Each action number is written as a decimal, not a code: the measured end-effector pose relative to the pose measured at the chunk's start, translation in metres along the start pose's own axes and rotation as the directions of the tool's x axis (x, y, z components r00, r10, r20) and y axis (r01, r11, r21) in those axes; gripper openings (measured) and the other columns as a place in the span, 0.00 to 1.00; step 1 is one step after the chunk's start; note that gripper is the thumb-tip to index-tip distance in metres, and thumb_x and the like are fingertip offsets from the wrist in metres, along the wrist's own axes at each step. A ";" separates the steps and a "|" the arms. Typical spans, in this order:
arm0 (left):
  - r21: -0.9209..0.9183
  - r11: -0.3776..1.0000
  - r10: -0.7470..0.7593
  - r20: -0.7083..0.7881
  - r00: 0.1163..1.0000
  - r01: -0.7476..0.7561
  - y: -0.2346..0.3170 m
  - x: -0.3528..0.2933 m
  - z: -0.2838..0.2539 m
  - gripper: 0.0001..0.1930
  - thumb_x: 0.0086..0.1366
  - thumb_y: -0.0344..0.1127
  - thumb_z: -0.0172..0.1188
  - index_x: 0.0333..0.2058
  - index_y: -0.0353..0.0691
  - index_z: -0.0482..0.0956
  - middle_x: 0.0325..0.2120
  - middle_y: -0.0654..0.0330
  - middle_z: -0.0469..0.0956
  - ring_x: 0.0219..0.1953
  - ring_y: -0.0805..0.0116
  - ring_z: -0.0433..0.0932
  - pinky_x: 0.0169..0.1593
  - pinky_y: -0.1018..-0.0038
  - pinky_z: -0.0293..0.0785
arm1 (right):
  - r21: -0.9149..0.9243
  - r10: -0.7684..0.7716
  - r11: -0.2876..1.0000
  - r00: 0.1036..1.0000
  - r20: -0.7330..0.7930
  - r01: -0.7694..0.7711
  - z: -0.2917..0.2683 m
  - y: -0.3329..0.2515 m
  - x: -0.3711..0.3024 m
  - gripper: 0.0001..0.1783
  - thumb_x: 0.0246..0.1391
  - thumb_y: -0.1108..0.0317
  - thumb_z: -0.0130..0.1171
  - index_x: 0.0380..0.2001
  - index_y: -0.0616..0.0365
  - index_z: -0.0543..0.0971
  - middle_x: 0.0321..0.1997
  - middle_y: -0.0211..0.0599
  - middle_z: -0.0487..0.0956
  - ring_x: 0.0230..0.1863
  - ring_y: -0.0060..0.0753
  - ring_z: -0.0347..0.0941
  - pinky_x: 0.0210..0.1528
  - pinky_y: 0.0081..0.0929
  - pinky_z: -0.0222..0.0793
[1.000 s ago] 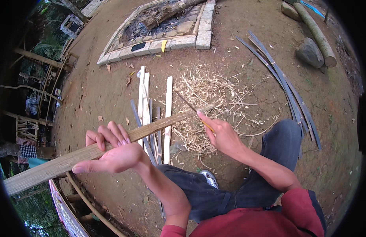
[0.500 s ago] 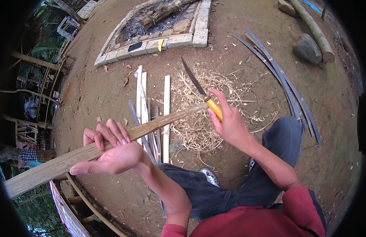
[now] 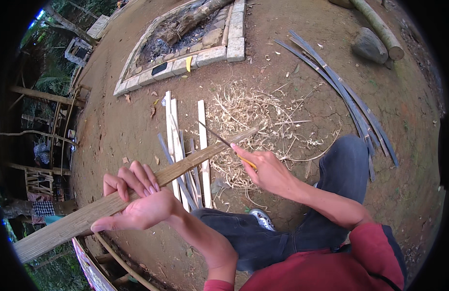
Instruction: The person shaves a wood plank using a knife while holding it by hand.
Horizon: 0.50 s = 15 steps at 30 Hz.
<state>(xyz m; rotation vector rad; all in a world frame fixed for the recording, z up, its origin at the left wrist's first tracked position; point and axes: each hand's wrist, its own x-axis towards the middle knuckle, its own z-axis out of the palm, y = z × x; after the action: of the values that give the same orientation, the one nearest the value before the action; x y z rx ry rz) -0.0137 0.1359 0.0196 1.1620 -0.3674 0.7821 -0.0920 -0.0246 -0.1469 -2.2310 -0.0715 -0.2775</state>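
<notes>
Currently, both hands are loaded. The left hand is closed around a long strip of wood, its fingers curled over the far edge and its thumb along the near edge. The strip slants from the lower left up to its narrow end above a pile of shavings on the ground. The right hand is closed around the yellow handle of a knife; the blade points up and left, crossing the strip near its narrow end. Whether the edge is cutting into the wood cannot be told. Left of the pile, pale slats lie beside dark ones. Further dark strips lie bundled to the right. Beyond stands a stone border around a fire pit.
</notes>
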 end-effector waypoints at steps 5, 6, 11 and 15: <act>0.109 0.994 -0.022 -0.086 0.996 0.031 -0.001 -0.012 0.019 0.37 0.60 0.81 0.29 0.19 0.49 0.50 0.08 0.68 0.47 0.09 0.79 0.43 0.10 0.82 0.39 | 0.050 -0.101 0.992 0.974 -0.205 0.113 0.009 0.008 -0.010 0.33 0.60 0.75 0.54 0.68 0.51 0.63 0.16 0.39 0.70 0.14 0.33 0.66 0.19 0.35 0.69; 0.089 0.996 -0.010 -0.069 0.998 0.016 0.000 -0.011 0.019 0.37 0.60 0.81 0.30 0.19 0.49 0.50 0.08 0.68 0.47 0.09 0.79 0.42 0.09 0.82 0.39 | 0.044 -0.006 0.999 1.000 -0.019 0.007 0.014 0.018 -0.010 0.33 0.60 0.75 0.54 0.68 0.50 0.63 0.15 0.37 0.70 0.14 0.31 0.66 0.19 0.34 0.69; 0.050 0.999 0.006 -0.033 0.999 -0.004 0.002 -0.007 0.023 0.36 0.63 0.78 0.29 0.19 0.48 0.50 0.09 0.69 0.49 0.08 0.81 0.45 0.10 0.86 0.44 | 0.090 -0.110 0.987 0.972 -0.207 0.131 -0.019 -0.017 0.003 0.33 0.59 0.75 0.56 0.67 0.48 0.65 0.16 0.36 0.71 0.13 0.29 0.65 0.19 0.31 0.69; 0.056 0.998 0.023 0.008 1.000 -0.024 0.001 -0.016 0.027 0.36 0.63 0.78 0.29 0.19 0.48 0.51 0.08 0.69 0.49 0.09 0.81 0.46 0.10 0.86 0.45 | 0.022 -0.071 0.997 0.992 -0.102 0.074 0.005 0.015 -0.013 0.32 0.60 0.73 0.55 0.68 0.49 0.64 0.17 0.36 0.72 0.15 0.29 0.67 0.17 0.30 0.69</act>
<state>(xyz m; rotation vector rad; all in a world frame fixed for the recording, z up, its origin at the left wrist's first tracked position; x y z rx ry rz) -0.0219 0.1059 0.0208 1.2154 -0.3677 0.8130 -0.1014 -0.0300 -0.1644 -2.1884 -0.1011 -0.4264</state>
